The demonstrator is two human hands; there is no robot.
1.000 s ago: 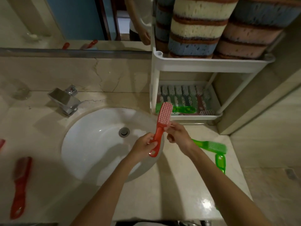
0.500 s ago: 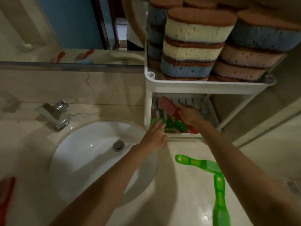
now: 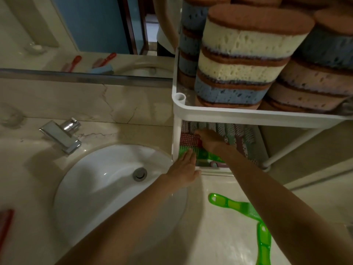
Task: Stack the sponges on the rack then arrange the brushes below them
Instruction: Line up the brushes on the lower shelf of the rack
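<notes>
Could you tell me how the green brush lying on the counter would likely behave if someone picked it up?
The green brush looks like moulded plastic, so probably stiff and light. Its long flat handle should not roll. The glossy counter may let it slide when pushed.

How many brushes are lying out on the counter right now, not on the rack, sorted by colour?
Green: 2, the upper green brush and the lower green brush, right of the sink.
Red: 1, the red brush, cut off at the left edge of the view.
Total: 3 in view.
</notes>
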